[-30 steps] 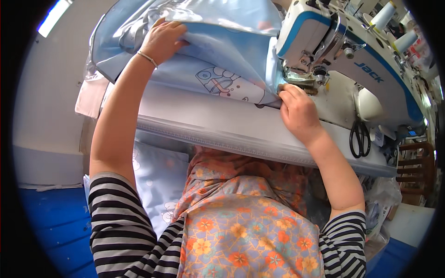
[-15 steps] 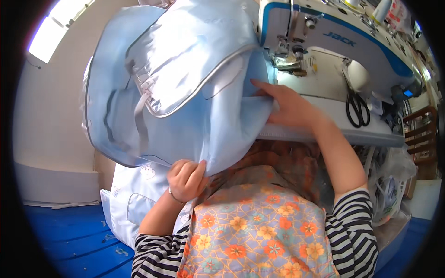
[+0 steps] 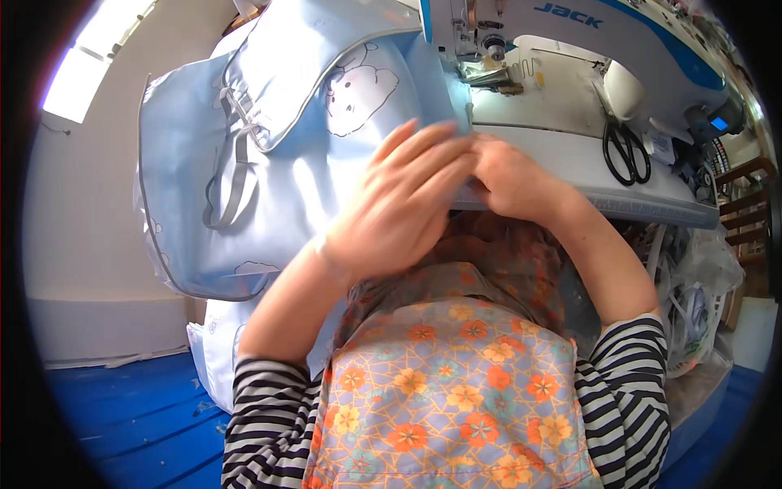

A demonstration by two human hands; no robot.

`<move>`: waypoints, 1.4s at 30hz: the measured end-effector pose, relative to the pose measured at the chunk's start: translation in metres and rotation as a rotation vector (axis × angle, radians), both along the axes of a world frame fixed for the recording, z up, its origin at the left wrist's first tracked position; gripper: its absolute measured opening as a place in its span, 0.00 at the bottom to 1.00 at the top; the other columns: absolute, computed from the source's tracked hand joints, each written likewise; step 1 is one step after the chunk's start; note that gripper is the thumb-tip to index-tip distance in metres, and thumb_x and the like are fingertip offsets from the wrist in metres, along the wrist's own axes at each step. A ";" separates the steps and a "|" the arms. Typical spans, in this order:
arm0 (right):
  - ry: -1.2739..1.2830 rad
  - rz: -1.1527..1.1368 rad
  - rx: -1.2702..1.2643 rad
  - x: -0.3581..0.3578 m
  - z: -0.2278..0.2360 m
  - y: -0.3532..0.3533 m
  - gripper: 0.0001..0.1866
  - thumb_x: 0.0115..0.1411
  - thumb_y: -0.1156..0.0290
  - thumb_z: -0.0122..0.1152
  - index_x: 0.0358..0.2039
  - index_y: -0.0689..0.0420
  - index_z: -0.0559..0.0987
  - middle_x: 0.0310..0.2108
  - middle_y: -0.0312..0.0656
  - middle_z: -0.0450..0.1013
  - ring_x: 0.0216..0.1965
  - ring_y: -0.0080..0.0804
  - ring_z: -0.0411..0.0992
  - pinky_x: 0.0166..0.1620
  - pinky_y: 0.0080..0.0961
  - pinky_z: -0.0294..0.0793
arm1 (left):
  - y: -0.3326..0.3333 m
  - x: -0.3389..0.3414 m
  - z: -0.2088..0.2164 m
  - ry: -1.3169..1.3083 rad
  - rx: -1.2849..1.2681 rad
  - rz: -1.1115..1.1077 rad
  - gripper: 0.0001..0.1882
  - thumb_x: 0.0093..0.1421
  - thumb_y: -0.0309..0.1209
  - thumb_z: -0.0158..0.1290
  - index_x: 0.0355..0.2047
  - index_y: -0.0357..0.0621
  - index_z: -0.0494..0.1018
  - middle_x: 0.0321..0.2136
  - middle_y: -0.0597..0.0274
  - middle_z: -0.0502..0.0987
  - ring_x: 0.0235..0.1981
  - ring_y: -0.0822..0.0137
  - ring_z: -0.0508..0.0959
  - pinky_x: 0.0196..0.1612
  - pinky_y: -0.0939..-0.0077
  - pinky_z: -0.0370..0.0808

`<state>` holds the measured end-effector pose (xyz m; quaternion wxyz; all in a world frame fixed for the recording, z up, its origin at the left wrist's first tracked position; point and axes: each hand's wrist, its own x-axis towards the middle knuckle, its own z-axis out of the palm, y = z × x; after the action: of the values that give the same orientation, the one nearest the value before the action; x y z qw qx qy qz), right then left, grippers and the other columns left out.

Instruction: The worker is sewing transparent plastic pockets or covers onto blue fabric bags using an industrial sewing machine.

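Note:
A light blue, shiny bag [image 3: 305,183] with grey piping and a cartoon animal print spreads to the left of the sewing machine [image 3: 562,41]. A grey strap [image 3: 243,175] with a buckle hangs from its flap. Over the bag's right part reaches my left hand [image 3: 395,200], fingers stretched out and slightly smeared by motion. Its fingertips meet my right hand [image 3: 513,175], which is closed by the front edge of the machine bed. Whatever the right fingers hold is hidden behind the left hand.
Black-handled scissors [image 3: 626,155] lie on the machine bed [image 3: 546,143]. White printed fabric [image 3: 213,346] hangs below the bag. On the right are a plastic bag [image 3: 696,301] and a wooden chair [image 3: 745,196]. The floor [image 3: 134,416] is blue.
My left hand has let go of the bag's lower edge and moved up and right to my right hand. The bag has flattened out, showing its animal print. The right hand has closed.

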<state>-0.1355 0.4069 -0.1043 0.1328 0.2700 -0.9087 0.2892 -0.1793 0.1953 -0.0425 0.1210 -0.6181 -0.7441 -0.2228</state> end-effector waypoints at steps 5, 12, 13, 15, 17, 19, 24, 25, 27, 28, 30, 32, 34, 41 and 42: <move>-0.121 -0.122 -0.191 0.003 -0.005 0.008 0.19 0.45 0.85 0.56 0.40 0.62 0.75 0.37 0.51 0.73 0.41 0.51 0.71 0.47 0.39 0.72 | 0.057 -0.057 -0.016 0.073 -0.316 0.207 0.17 0.53 0.28 0.46 0.43 0.42 0.75 0.31 0.57 0.79 0.38 0.59 0.77 0.45 0.62 0.70; 0.128 -0.143 -0.013 -0.005 -0.018 0.019 0.14 0.44 0.85 0.57 0.34 0.61 0.76 0.35 0.46 0.73 0.39 0.46 0.70 0.45 0.36 0.73 | 0.073 -0.057 -0.042 0.120 -0.347 0.276 0.16 0.55 0.30 0.47 0.43 0.44 0.76 0.35 0.58 0.77 0.41 0.58 0.76 0.43 0.64 0.71; 0.124 -0.142 -0.004 -0.006 -0.018 0.020 0.13 0.44 0.85 0.57 0.34 0.61 0.77 0.36 0.45 0.73 0.40 0.46 0.70 0.45 0.36 0.73 | 0.077 -0.059 -0.045 0.086 -0.382 0.310 0.16 0.56 0.31 0.47 0.44 0.45 0.76 0.37 0.58 0.77 0.42 0.58 0.75 0.45 0.64 0.70; 0.121 -0.142 0.009 -0.010 -0.017 0.024 0.12 0.44 0.85 0.57 0.33 0.62 0.77 0.36 0.45 0.73 0.40 0.46 0.70 0.44 0.36 0.73 | 0.082 -0.065 -0.049 0.053 -0.413 0.343 0.16 0.56 0.32 0.46 0.45 0.46 0.75 0.39 0.59 0.76 0.43 0.58 0.75 0.46 0.65 0.70; 0.085 -0.121 0.022 -0.016 -0.016 0.028 0.13 0.44 0.85 0.57 0.33 0.62 0.77 0.36 0.46 0.73 0.40 0.47 0.70 0.45 0.36 0.72 | 0.086 -0.072 -0.050 0.041 -0.385 0.379 0.17 0.57 0.35 0.46 0.45 0.46 0.75 0.41 0.58 0.75 0.46 0.58 0.73 0.50 0.65 0.68; 0.083 -0.117 0.012 -0.022 -0.016 0.031 0.13 0.44 0.85 0.57 0.33 0.63 0.77 0.36 0.46 0.73 0.40 0.47 0.70 0.45 0.36 0.72 | 0.089 -0.079 -0.050 0.044 -0.387 0.396 0.18 0.57 0.37 0.46 0.45 0.46 0.75 0.42 0.57 0.75 0.47 0.58 0.73 0.52 0.65 0.67; 0.068 -0.108 -0.002 -0.036 -0.013 0.040 0.13 0.44 0.84 0.57 0.34 0.63 0.77 0.35 0.46 0.73 0.40 0.46 0.70 0.45 0.36 0.72 | 0.101 -0.096 -0.049 0.040 -0.447 0.429 0.19 0.57 0.38 0.45 0.45 0.47 0.75 0.42 0.57 0.75 0.48 0.58 0.73 0.53 0.65 0.67; 0.051 -0.096 -0.010 -0.038 -0.013 0.042 0.13 0.45 0.85 0.57 0.34 0.63 0.77 0.35 0.46 0.72 0.40 0.46 0.70 0.45 0.36 0.72 | 0.103 -0.098 -0.050 0.039 -0.440 0.423 0.18 0.57 0.38 0.45 0.44 0.46 0.76 0.40 0.57 0.75 0.47 0.57 0.73 0.52 0.64 0.68; 0.033 -0.088 -0.020 -0.043 -0.012 0.048 0.12 0.45 0.85 0.57 0.34 0.63 0.76 0.35 0.46 0.72 0.40 0.46 0.71 0.45 0.36 0.72 | 0.106 -0.102 -0.050 0.037 -0.436 0.412 0.17 0.58 0.38 0.45 0.42 0.46 0.76 0.39 0.56 0.76 0.46 0.56 0.74 0.52 0.63 0.68; 0.020 -0.084 -0.007 -0.046 -0.012 0.052 0.12 0.45 0.85 0.57 0.33 0.63 0.76 0.35 0.46 0.72 0.40 0.46 0.70 0.45 0.36 0.72 | 0.108 -0.104 -0.049 0.029 -0.443 0.407 0.16 0.58 0.38 0.44 0.39 0.45 0.76 0.38 0.56 0.76 0.46 0.56 0.74 0.52 0.63 0.69; 0.004 -0.083 0.004 -0.053 -0.014 0.058 0.11 0.46 0.85 0.56 0.33 0.64 0.76 0.35 0.46 0.72 0.40 0.46 0.70 0.44 0.35 0.72 | 0.110 -0.104 -0.044 0.019 -0.454 0.397 0.15 0.58 0.38 0.44 0.37 0.44 0.76 0.36 0.56 0.76 0.45 0.55 0.75 0.51 0.62 0.69; 0.112 -0.044 0.029 -0.061 -0.017 0.064 0.09 0.47 0.84 0.56 0.31 0.63 0.75 0.34 0.46 0.72 0.39 0.46 0.70 0.44 0.35 0.71 | 0.111 -0.101 -0.037 0.008 -0.522 0.379 0.14 0.56 0.37 0.46 0.34 0.45 0.79 0.38 0.57 0.78 0.45 0.59 0.76 0.48 0.66 0.71; 0.116 -0.053 0.022 -0.069 -0.020 0.066 0.08 0.47 0.84 0.56 0.31 0.63 0.75 0.34 0.46 0.72 0.39 0.46 0.70 0.44 0.35 0.71 | 0.107 -0.092 -0.029 -0.009 -0.534 0.355 0.14 0.56 0.37 0.47 0.35 0.45 0.78 0.38 0.58 0.78 0.45 0.60 0.76 0.49 0.64 0.70; -0.045 -0.076 0.079 -0.074 -0.005 0.067 0.10 0.48 0.77 0.57 0.34 0.64 0.76 0.36 0.47 0.73 0.40 0.45 0.71 0.46 0.33 0.71 | 0.062 -0.019 -0.025 0.156 -0.196 0.334 0.20 0.48 0.34 0.59 0.41 0.40 0.74 0.43 0.52 0.73 0.46 0.55 0.74 0.57 0.54 0.62; 0.001 -0.058 0.055 -0.076 -0.001 0.067 0.10 0.48 0.77 0.57 0.34 0.64 0.76 0.36 0.47 0.73 0.40 0.45 0.71 0.46 0.33 0.71 | 0.052 -0.007 -0.027 0.162 -0.179 0.338 0.20 0.48 0.34 0.59 0.41 0.40 0.74 0.43 0.52 0.73 0.46 0.55 0.74 0.57 0.54 0.62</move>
<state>-0.2111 0.4736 -0.1051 0.1340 0.2470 -0.9238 0.2599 -0.1861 0.2472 -0.0694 0.1606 -0.5086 -0.8419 -0.0818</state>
